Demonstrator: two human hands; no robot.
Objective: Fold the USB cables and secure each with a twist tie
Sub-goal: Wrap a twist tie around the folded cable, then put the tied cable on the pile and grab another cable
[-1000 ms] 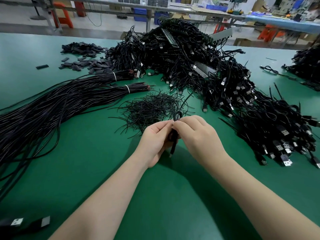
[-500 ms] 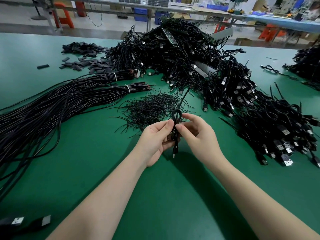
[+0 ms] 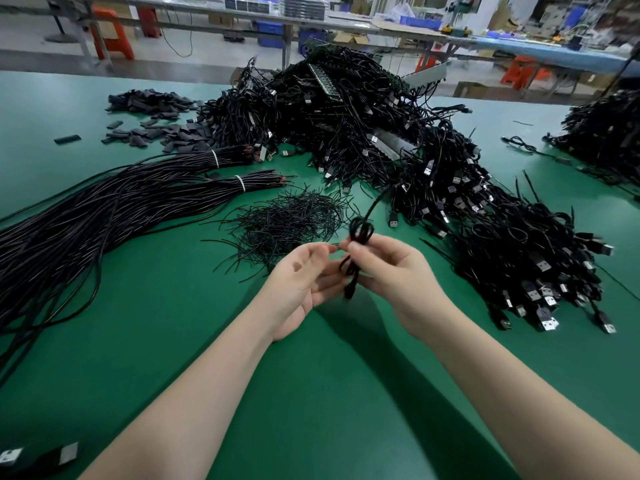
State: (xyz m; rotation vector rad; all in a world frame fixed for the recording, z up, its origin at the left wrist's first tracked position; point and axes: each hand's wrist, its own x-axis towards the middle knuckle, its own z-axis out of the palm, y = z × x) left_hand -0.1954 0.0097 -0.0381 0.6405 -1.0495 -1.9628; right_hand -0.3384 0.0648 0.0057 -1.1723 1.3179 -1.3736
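While the right hand (image 3: 391, 275) pinches a folded USB cable (image 3: 356, 252) at centre frame, the left hand (image 3: 301, 282) lies palm-up just beside it — fingers relaxed, holding nothing I can make out — below the loose twist ties (image 3: 291, 223) on the green table (image 3: 311, 393).

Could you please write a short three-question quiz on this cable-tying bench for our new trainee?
1. True or false: the right hand pinches the folded USB cable above the green table.
2. Which lies directly beyond the hands? A) the loose pile of twist ties B) a blue bin C) a pair of scissors
3. Fill in: the long cable bundles at the person's left are bound with ____ ties near their stripped ends.

Key: 1 true; 2 A; 3 white. The left hand is open beside the cable, palm up.
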